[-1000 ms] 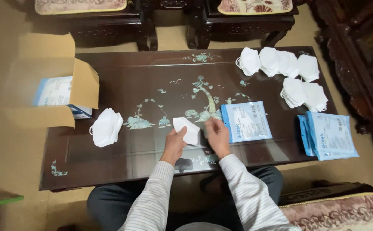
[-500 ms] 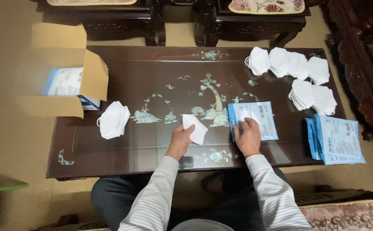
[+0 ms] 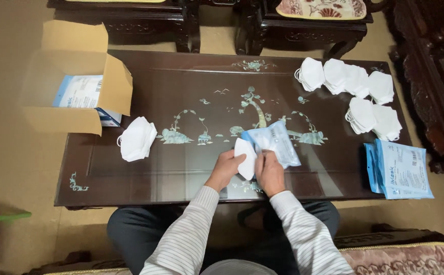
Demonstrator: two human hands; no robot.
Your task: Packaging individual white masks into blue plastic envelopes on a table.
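My left hand grips a folded white mask over the near middle of a dark inlaid table. My right hand holds a light-blue plastic pouch, lifted and tilted, right beside the mask. Mask and pouch touch between the two hands. A small pile of folded white masks lies to the left of my hands. Both sleeves are striped.
An open cardboard box with blue-white packets stands at the table's left end. Several white masks lie at the far right, a stack of blue pouches at the near right. Dark carved chairs stand behind the table.
My right hand went to the blue pouch lying right of centre, picked it up and brought it back to the mask in my left hand. The camera view shifted slightly.
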